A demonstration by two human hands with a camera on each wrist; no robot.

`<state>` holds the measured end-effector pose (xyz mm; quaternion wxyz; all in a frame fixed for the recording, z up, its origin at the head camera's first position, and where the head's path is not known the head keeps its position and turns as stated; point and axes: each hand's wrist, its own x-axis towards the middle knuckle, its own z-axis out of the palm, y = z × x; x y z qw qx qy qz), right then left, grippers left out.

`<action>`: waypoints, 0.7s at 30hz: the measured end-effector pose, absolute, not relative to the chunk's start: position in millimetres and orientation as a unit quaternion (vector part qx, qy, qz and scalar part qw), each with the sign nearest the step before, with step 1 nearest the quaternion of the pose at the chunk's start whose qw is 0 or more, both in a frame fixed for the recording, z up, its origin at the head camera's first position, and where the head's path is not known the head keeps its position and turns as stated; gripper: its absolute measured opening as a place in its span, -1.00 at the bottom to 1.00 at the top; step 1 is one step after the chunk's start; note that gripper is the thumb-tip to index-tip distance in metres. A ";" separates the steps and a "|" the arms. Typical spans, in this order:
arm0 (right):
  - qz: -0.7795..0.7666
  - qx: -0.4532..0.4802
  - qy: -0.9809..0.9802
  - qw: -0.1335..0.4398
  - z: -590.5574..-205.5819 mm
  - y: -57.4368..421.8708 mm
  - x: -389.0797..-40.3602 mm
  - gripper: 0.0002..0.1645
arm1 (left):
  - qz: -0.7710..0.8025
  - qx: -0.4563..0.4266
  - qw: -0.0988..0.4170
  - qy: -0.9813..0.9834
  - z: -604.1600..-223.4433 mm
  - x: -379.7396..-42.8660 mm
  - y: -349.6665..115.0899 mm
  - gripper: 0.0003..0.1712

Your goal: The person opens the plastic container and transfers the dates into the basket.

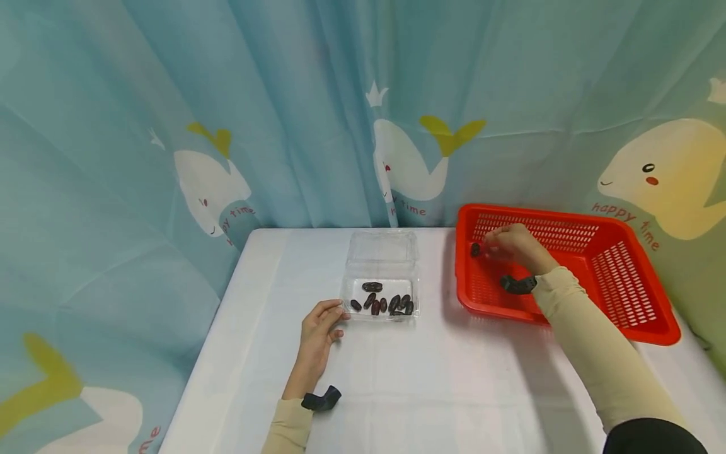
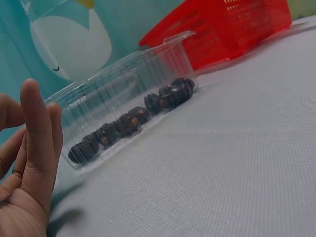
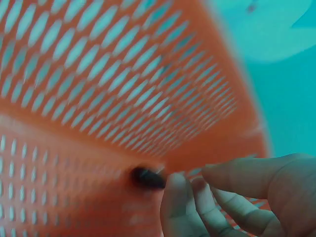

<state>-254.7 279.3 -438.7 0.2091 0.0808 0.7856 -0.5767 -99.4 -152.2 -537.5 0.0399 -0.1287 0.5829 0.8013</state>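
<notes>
A clear plastic box (image 1: pixel 344 290) lies with its lid raised, several dark dates (image 1: pixel 383 305) on its bottom. At its front left corner my left hand (image 1: pixel 317 337) rests its fingertips against the edge; in the left wrist view the fingers (image 2: pixel 37 128) stand beside the same corner. My right hand (image 1: pixel 515 244) is inside the red basket (image 1: pixel 465 284), its fingers slightly bent with a gap between thumb and fingertips. A single dark date (image 3: pixel 148 178) appears just beyond these fingertips, low in the basket's corner and somewhat blurred.
A white cloth-covered table (image 1: pixel 397 384) lies under the box and basket. Behind it hangs a blue curtain (image 1: pixel 317 126) with whale prints, close to the basket's back rim. Each wrist wears a dark band (image 1: pixel 322 400).
</notes>
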 end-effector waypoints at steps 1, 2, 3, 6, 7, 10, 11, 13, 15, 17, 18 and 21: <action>-0.570 0.080 0.791 0.206 -433.5 277.1 -252.8 -0.64 | 0.801 -0.129 0.040 0.583 -537.5 -98.8 -152.1 -0.69; -0.563 0.080 0.797 0.204 -427.8 274.2 -250.7 -0.61 | 0.800 -0.128 0.040 0.585 -537.8 -98.4 -152.1 -0.69; -0.551 0.068 0.808 0.199 -421.4 271.0 -247.2 -0.55 | 0.800 -0.128 0.040 0.585 -537.9 -98.2 -152.2 -0.69; -0.547 0.039 0.816 0.182 -403.0 258.0 -234.5 -0.47 | 0.797 -0.126 0.038 0.589 -539.0 -97.6 -151.9 -0.70; -0.550 0.027 0.817 0.174 -397.0 251.6 -229.9 -0.47 | 0.796 -0.126 0.036 0.590 -539.2 -98.3 -152.4 -0.71; -0.564 -0.010 0.811 0.153 -382.1 231.0 -213.0 -0.51 | 0.797 -0.127 0.032 0.589 -539.5 -99.2 -152.4 -0.71; -0.570 -0.021 0.808 0.148 -378.6 223.8 -206.6 -0.52 | 0.797 -0.128 0.033 0.589 -539.9 -99.3 -152.1 -0.72; -0.574 -0.048 0.805 0.138 -374.4 209.5 -194.6 -0.55 | 0.798 -0.127 0.034 0.588 -540.3 -99.2 -151.4 -0.71; -0.584 -0.075 0.797 0.133 -374.8 195.3 -184.2 -0.59 | 0.799 -0.129 0.037 0.587 -540.8 -98.5 -150.6 -0.71; -0.582 -0.102 0.796 0.132 -377.5 181.3 -175.8 -0.61 | 0.796 -0.128 0.040 0.590 -540.8 -97.9 -150.2 -0.69; -0.583 -0.116 0.793 0.135 -379.5 174.3 -172.4 -0.62 | 0.796 -0.129 0.039 0.590 -540.0 -97.3 -150.2 -0.69; -0.572 -0.152 0.793 0.144 -385.0 154.3 -166.5 -0.64 | 0.793 -0.129 0.036 0.594 -538.1 -97.8 -150.4 -0.69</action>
